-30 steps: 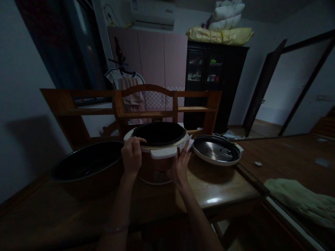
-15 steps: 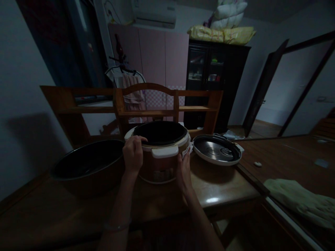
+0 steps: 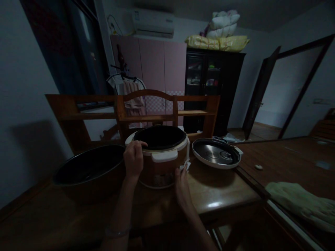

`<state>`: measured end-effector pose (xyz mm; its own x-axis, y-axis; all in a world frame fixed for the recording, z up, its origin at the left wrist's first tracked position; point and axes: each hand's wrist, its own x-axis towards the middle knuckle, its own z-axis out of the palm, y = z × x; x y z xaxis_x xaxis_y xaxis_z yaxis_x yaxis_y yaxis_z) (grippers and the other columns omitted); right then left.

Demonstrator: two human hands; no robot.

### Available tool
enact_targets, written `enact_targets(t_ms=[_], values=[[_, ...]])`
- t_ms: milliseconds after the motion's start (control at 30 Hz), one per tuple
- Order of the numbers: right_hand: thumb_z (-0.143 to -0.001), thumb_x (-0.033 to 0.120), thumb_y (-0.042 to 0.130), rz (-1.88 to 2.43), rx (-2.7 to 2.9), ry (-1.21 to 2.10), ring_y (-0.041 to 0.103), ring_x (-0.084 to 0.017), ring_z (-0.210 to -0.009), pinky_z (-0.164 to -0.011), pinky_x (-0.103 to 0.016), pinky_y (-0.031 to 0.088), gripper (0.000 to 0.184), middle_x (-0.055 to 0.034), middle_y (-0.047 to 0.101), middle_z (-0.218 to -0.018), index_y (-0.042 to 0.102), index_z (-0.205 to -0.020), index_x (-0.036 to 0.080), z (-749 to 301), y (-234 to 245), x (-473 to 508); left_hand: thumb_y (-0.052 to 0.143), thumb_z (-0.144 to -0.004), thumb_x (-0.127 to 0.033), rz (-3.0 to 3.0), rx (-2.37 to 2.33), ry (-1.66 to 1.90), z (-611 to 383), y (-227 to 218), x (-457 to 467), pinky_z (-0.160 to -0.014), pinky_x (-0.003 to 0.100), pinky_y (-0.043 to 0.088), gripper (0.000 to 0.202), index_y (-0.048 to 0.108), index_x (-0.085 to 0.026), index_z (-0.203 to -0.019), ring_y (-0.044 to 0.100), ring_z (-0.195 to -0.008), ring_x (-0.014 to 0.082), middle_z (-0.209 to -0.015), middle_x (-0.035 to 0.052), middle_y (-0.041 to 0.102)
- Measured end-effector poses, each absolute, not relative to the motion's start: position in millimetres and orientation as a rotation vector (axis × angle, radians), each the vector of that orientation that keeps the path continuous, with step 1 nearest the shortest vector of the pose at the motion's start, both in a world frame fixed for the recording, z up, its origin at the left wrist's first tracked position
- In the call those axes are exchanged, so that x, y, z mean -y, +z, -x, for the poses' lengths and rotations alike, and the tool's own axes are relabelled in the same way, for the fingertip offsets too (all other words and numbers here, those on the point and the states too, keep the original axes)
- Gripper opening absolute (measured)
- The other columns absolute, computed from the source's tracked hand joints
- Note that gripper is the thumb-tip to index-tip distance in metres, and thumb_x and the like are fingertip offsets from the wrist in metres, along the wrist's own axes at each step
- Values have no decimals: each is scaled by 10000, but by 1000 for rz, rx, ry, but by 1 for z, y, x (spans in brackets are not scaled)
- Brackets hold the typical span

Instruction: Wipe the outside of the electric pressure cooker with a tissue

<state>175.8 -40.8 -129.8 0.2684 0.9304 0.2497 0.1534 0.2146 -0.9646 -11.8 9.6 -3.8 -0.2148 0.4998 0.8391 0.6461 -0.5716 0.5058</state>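
An open rice cooker [image 3: 159, 164] with a white rim and a dark inner pot stands in the middle of the wooden table [image 3: 222, 195]. My left hand [image 3: 134, 161] grips the cooker's left rim, fingers curled over the edge. My right hand [image 3: 181, 181] presses a small white cloth or tissue [image 3: 185, 165] against the lower right side of the cooker's body. The cooker's lid [image 3: 216, 153] lies upside down on the table just to the right, its metal inner plate facing up.
A big dark wok [image 3: 89, 169] sits left of the cooker, nearly touching it. A wooden shelf rack [image 3: 146, 113] stands behind. A pale green cloth [image 3: 300, 205] and a small white object [image 3: 258, 167] lie on the adjoining surface at right. The room is dim.
My right hand has slid down the cooker's right side, from near the rim to the lower body, with the white cloth under it. My left hand stays on the rim.
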Motion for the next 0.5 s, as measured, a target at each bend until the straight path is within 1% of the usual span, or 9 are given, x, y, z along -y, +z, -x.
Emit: enact_targets(t_ms=[133, 200, 267, 367, 433, 500], values=[[-1010, 537, 377, 1116, 1330, 606, -12, -204, -1556, -1260, -480, 73, 794, -41, 11, -1688, -40, -1608, 223, -187, -105, 31, 303, -1016, -343, 1916, 1398, -1897, 12, -3, -8, -963, 337, 422, 441, 674, -233, -804, 634, -988, 207, -936, 47, 718], [-1011, 491, 392, 1045, 1400, 530, -25, -193, -1556, -1262, -471, 67, 783, -18, -23, -1689, -50, -1606, 238, -196, -94, 24, 305, -1015, -340, 1921, 1408, -1891, 12, -3, -7, -967, 337, 421, 437, 675, -232, -810, 634, -988, 206, -940, 46, 717], [-1006, 485, 405, 1023, 1444, 504, -18, -196, -1557, -1261, -469, 67, 799, -27, -37, -1687, -54, -1605, 224, -203, -89, 19, 302, -1017, -346, 1918, 1421, -1891, 12, -3, -7, -966, 333, 425, 441, 674, -233, -808, 634, -982, 204, -943, 43, 717], [-995, 540, 423, 1083, 1454, 541, 3, -206, -1558, -1259, -472, 69, 836, -61, -13, -1687, -28, -1608, 195, -209, -95, 19, 300, -1020, -357, 1910, 1419, -1898, 12, -3, -8, -968, 330, 428, 447, 672, -233, -806, 633, -985, 204, -944, 44, 716], [-985, 583, 432, 1140, 1432, 579, 30, -216, -1558, -1255, -477, 86, 856, -89, 32, -1685, 15, -1609, 171, -209, -106, 22, 301, -1022, -361, 1911, 1405, -1904, 12, -3, -8, -972, 331, 425, 448, 673, -229, -809, 629, -988, 205, -938, 48, 713], [-985, 613, 408, 1188, 1390, 584, 116, -237, -1551, -1243, -488, 149, 849, -132, 124, -1670, 81, -1606, 135, -205, -118, 26, 299, -1024, -361, 1916, 1398, -1910, 11, -3, -8, -972, 333, 422, 452, 674, -227, -811, 628, -982, 205, -929, 50, 710]])
